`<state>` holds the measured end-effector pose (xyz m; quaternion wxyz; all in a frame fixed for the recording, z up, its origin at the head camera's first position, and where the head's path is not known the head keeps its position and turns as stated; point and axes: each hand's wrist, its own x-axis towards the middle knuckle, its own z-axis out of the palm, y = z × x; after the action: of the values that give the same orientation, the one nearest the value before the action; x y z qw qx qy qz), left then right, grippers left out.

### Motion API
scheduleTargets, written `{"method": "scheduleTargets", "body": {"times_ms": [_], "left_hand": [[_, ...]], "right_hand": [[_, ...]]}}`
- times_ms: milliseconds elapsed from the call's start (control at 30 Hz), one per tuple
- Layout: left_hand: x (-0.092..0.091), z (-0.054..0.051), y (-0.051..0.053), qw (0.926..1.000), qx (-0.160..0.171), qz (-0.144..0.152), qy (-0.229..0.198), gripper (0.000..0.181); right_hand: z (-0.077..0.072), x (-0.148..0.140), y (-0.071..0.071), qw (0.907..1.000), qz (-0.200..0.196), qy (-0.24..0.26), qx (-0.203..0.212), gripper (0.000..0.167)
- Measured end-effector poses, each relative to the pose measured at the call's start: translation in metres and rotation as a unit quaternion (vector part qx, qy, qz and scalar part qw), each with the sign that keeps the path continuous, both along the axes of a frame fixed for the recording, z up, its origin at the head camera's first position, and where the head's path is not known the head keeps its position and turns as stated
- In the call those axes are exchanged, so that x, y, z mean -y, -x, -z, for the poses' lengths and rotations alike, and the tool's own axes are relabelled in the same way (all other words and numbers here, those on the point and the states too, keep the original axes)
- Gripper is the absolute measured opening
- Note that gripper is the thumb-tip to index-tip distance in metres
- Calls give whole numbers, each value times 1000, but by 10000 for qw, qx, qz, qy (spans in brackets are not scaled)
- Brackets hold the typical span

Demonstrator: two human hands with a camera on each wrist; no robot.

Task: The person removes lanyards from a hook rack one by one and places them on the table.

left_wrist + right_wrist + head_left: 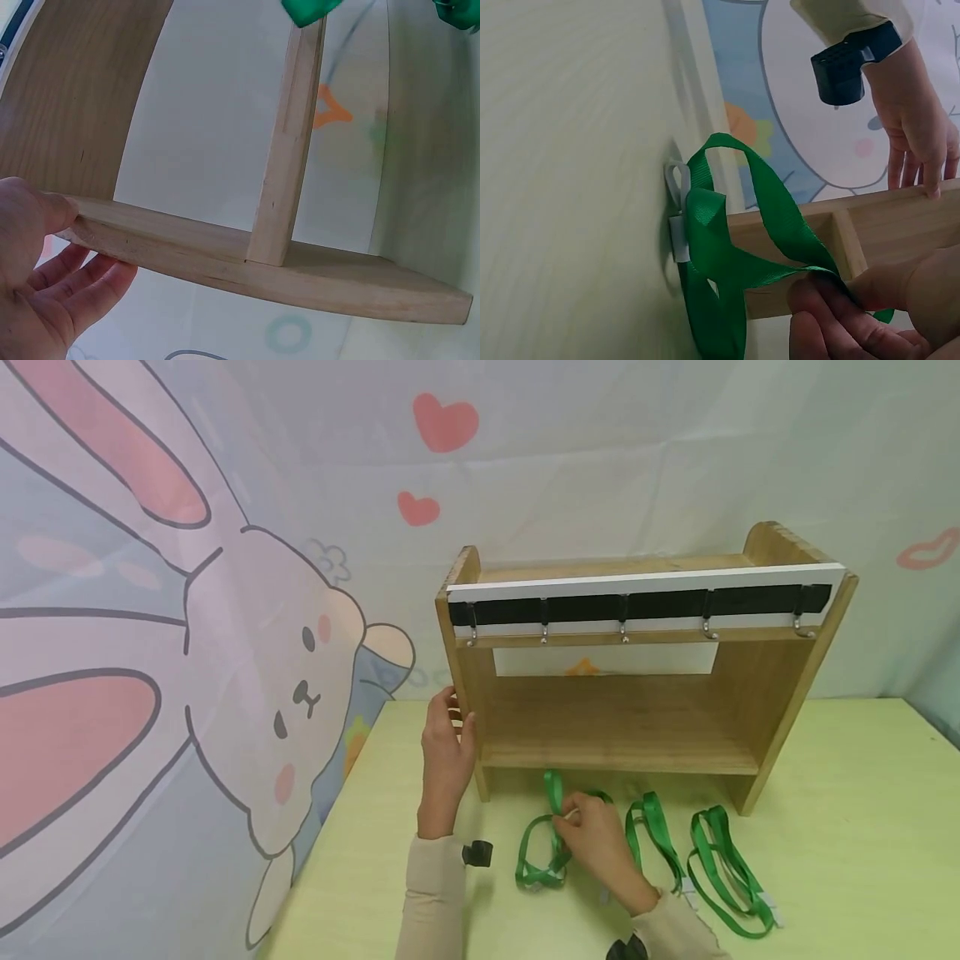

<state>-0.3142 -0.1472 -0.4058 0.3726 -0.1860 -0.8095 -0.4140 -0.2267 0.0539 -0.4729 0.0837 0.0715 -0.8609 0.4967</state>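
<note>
A wooden shelf stands on the table, with a row of metal hooks along its upper front strip. My left hand grips the shelf's left side panel; in the left wrist view the thumb lies on one face of the panel and the fingers on the other. Below the shelf's front, my right hand pinches a green lanyard between thumb and fingers. Part of its ribbon is raised, while a loop with a pale clip hangs low, close to the tabletop.
Two more looped green lanyards lie on the pale yellow table, right of my right hand. Behind the shelf hangs a printed cloth; a rabbit picture covers the left side.
</note>
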Motion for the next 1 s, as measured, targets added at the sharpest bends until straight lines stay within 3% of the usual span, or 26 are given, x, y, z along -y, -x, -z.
{"method": "scheduleTargets", "body": {"times_ms": [300, 667, 1000], "left_hand": [[-1, 3, -1, 9999, -118, -22, -34, 37], [-1, -2, -1, 9999, 81, -30, -53, 38], [-2, 0, -2, 9997, 228, -29, -74, 40]], "right_hand": [[9, 0, -1, 9998, -79, -199, 13, 10], [14, 6, 0, 9986, -145, -479, -188, 8], [21, 3, -2, 9962, -305, -808, 78, 10]]}}
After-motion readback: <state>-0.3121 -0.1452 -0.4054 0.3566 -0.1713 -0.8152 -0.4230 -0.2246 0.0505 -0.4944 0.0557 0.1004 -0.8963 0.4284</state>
